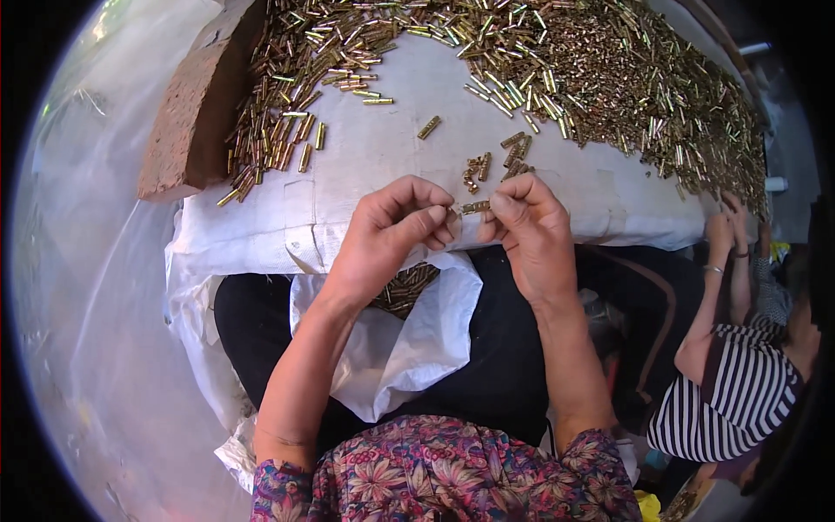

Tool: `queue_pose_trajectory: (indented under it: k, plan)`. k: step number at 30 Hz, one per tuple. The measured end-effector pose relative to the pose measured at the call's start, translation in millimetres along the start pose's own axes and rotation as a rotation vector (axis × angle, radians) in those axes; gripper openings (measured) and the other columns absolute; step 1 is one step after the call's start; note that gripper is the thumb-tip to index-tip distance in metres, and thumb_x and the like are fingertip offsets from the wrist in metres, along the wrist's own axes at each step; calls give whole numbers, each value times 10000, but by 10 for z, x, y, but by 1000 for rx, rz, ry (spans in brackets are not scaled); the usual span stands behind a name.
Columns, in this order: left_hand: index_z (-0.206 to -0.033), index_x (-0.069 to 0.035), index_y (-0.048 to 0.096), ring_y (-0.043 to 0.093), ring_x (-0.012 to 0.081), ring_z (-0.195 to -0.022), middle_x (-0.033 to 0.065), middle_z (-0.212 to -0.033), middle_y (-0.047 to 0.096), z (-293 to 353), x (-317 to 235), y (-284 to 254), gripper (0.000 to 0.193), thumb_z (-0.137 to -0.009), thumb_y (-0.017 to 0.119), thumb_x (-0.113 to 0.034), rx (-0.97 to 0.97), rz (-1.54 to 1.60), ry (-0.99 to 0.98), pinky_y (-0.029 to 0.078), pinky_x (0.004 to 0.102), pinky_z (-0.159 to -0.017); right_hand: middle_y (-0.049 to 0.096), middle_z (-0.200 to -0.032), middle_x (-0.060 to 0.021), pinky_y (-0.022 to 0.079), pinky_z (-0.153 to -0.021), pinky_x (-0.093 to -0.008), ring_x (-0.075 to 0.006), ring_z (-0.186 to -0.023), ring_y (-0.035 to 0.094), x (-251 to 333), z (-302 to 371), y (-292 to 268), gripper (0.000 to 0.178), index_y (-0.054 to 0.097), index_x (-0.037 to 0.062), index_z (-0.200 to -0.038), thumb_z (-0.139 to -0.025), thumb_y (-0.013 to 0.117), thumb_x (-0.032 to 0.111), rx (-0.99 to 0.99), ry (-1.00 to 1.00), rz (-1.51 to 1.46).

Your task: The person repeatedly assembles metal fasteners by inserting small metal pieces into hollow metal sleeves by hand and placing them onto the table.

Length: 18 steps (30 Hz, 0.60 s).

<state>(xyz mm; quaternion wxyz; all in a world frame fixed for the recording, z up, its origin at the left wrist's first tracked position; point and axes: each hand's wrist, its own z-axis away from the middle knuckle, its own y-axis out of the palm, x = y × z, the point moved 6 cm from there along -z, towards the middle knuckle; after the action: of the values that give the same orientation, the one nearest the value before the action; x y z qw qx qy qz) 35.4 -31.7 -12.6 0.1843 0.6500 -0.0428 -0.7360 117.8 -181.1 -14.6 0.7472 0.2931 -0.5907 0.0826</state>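
My right hand (532, 228) pinches a small brass-coloured metal cylinder with notches along its side (475, 208) between thumb and fingers. Close to its left end, my left hand (393, 224) has thumb and fingertips pressed together; what they hold, if anything, is too small to make out. Just beyond my fingers, several similar notched pieces (518, 155) lie in a loose group on the white cloth-covered table (383, 148). One more notched cylinder (429, 127) rests apart, farther off. Below my hands, a white bag (426, 348) sits open on my lap with many metal pieces (407, 289) inside.
Smooth brass-coloured tubes (304, 52) are heaped at the far left beside a rough brick (191, 122). A dense pile of small metal parts (644, 87) covers the far right. At the right edge, a co-worker in a striped top (735, 400) reaches a hand (720, 230) toward that pile.
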Motion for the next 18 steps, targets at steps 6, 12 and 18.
queue_pose_trajectory:
  k: [6,12,18]
  plan:
    - [-988,-6,578,623,102,-710,46,-815,636,139,55,-10,106,-951,588,-104,8,201,-14,514,230,-659,630,-804,-53,519,-653,-254,-115,-689,610,12,116,197,85,559,34,-959,-952,587,114,75,-9,58]
    - [-957,-24,566,603,96,-661,47,-791,630,184,124,-41,103,-949,598,-121,59,367,23,495,223,-613,631,-816,-66,525,-661,-263,-131,-694,619,-32,189,279,79,547,38,-957,-959,571,112,83,-2,41]
    - [-954,-24,564,573,89,-628,48,-781,626,220,148,-86,126,-943,615,-139,86,403,37,476,216,-588,632,-808,-73,538,-664,-281,-148,-697,635,-168,267,327,82,533,38,-947,-972,547,114,77,115,-170]
